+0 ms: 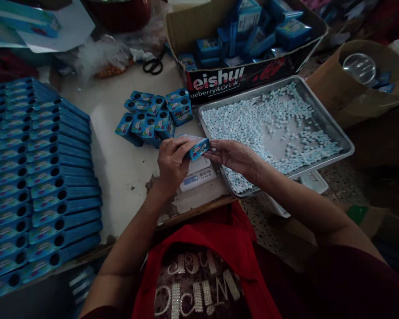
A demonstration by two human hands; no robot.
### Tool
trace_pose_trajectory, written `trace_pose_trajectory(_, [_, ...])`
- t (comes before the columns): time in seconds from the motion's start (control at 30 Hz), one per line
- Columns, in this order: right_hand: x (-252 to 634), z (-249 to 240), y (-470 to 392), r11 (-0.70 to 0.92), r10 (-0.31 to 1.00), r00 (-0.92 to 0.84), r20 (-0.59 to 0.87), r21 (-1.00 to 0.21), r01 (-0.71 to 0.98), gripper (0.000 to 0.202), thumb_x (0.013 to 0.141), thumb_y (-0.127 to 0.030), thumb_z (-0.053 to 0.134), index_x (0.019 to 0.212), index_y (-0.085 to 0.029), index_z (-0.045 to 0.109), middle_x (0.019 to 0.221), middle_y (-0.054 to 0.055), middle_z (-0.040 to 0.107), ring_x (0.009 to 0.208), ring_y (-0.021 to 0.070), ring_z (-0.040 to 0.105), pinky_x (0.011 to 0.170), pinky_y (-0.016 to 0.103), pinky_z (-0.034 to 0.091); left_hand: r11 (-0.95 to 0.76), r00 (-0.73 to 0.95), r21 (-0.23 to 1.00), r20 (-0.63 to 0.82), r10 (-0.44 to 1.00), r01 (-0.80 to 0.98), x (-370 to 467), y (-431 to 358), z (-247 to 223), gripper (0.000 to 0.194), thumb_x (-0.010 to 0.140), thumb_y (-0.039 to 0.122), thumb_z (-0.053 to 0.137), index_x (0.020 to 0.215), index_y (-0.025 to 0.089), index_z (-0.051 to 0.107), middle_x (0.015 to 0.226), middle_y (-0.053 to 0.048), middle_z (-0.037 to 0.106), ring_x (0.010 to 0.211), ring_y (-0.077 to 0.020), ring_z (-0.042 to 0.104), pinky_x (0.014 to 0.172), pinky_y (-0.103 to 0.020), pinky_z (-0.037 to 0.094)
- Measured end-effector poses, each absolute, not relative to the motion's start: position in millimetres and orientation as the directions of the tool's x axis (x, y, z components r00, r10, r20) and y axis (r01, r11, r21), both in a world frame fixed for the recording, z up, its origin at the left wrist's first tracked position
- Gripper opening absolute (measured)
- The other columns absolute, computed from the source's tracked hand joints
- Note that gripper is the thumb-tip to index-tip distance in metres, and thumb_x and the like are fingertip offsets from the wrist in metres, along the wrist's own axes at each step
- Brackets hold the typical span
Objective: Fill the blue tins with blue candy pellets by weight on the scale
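My left hand [173, 161] is wrapped round a small blue candy box [199, 149], tilted above the digital scale [198, 178]. The box's printed end faces my right hand [234, 159], whose fingers are drawn together against it. A pale candy [214, 149] shows at those fingertips; how many more lie in the hand is hidden. Beside my right forearm, a metal tray [347, 149] holds many small white and pale blue candies [239, 122]. Just beyond my left hand stands a cluster of blue candy boxes [149, 126] with round holes in their tops.
Stacked rows of blue boxes [43, 177] fill the left side of the table [115, 186]. At the back stand an open carton [216, 84] of blue packs and black scissors [153, 65]. A brown paper bag [332, 84] is at right.
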State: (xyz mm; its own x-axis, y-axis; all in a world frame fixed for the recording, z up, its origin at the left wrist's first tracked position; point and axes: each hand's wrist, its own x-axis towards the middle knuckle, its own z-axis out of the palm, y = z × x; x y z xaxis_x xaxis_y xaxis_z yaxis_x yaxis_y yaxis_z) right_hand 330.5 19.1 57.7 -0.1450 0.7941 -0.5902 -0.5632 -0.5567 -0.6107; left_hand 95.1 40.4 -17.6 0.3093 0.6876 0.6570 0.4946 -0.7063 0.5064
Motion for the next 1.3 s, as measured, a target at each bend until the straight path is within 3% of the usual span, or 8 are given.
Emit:
trace_pose_trajectory(0.17, [327,56,20,-0.501,0.842,-0.156,-0.516,-0.641,-0.581,0.035,0.094,0.010,0.060,0.103,-0.014,0.083,0.093,0.007,0.085,0.085,0.0167,0.084,0.089,0.026,0.078,-0.734,0.327,0.367,0.719,0.613,0.571,94,45,-19,0.038,0.119,0.032,0.059,0.131,0.037,0.095,0.131,-0.010,0.090,0.133,-0.0337,0.078,0.129,-0.054,0.054])
trace_pose_trajectory(0.3, [325,49,28,-0.509,0.829,-0.118,-0.547,-0.652,-0.562,0.031,0.096,0.009,0.061,0.102,-0.013,0.082,0.087,0.008,0.083,0.081,0.0179,0.083,0.088,0.027,0.078,-0.741,0.294,0.376,0.745,0.599,0.557,94,51,-27,0.042,0.123,0.036,0.055,0.137,0.034,0.095,0.129,-0.012,0.090,0.122,-0.0325,0.080,0.118,-0.051,0.058])
trace_pose_trajectory(0.6, [329,54,33,-0.514,0.843,-0.175,-0.509,-0.666,-0.541,0.030,0.096,0.012,0.068,0.105,-0.011,0.085,0.091,0.011,0.087,0.083,0.0186,0.087,0.082,0.025,0.078,-0.743,0.266,0.336,0.783,0.562,0.579,93,43,-15,0.040,0.119,0.030,0.059,0.130,0.039,0.097,0.126,-0.010,0.091,0.127,-0.0331,0.079,0.122,-0.053,0.055])
trace_pose_trajectory(0.7, [324,47,41,-0.536,0.804,-0.111,-0.584,-0.630,-0.562,0.036,0.095,0.015,0.061,0.103,-0.013,0.082,0.081,0.007,0.082,0.070,0.0167,0.081,0.072,0.023,0.076,-0.730,0.323,0.375,0.716,0.620,0.571,93,53,-18,0.040,0.118,0.030,0.059,0.133,0.036,0.096,0.126,-0.012,0.090,0.122,-0.0338,0.078,0.118,-0.053,0.054])
trace_pose_trajectory(0.83, [323,40,46,-0.539,0.797,-0.114,-0.594,-0.612,-0.579,0.033,0.103,0.013,0.060,0.097,-0.013,0.080,0.086,0.009,0.084,0.075,0.0165,0.084,0.077,0.024,0.078,-0.671,0.300,0.451,0.649,0.699,0.588,94,58,-24,0.039,0.110,0.026,0.069,0.140,0.032,0.093,0.132,-0.011,0.089,0.121,-0.0341,0.076,0.116,-0.049,0.054])
trace_pose_trajectory(1.03, [340,37,44,-0.517,0.846,-0.111,-0.522,-0.751,-0.411,0.020,0.102,0.005,0.080,0.094,-0.012,0.087,0.086,0.010,0.089,0.076,0.0154,0.087,0.077,0.019,0.074,-0.611,0.208,0.584,0.610,0.765,0.534,101,52,-27,0.038,0.100,0.024,0.081,0.137,0.028,0.088,0.129,-0.008,0.087,0.121,-0.0329,0.079,0.114,-0.045,0.061])
trace_pose_trajectory(1.13, [348,35,42,-0.471,0.880,-0.128,-0.458,-0.803,-0.365,0.010,0.095,-0.005,0.093,0.096,-0.015,0.091,0.090,0.008,0.091,0.079,0.0155,0.088,0.076,0.020,0.073,-0.572,0.106,0.693,0.592,0.799,0.439,101,52,-28,0.034,0.101,0.034,0.089,0.134,0.026,0.085,0.126,-0.007,0.086,0.118,-0.0304,0.081,0.109,-0.042,0.064])
trace_pose_trajectory(1.3, [341,35,43,-0.420,0.907,-0.103,-0.408,-0.867,-0.267,0.028,0.080,-0.024,0.112,0.084,-0.019,0.086,0.080,0.005,0.086,0.070,0.0138,0.081,0.066,0.020,0.069,-0.513,0.066,0.790,0.524,0.849,0.334,101,47,-31,0.036,0.102,0.046,0.095,0.129,0.025,0.085,0.120,-0.007,0.084,0.112,-0.0269,0.082,0.105,-0.038,0.066])
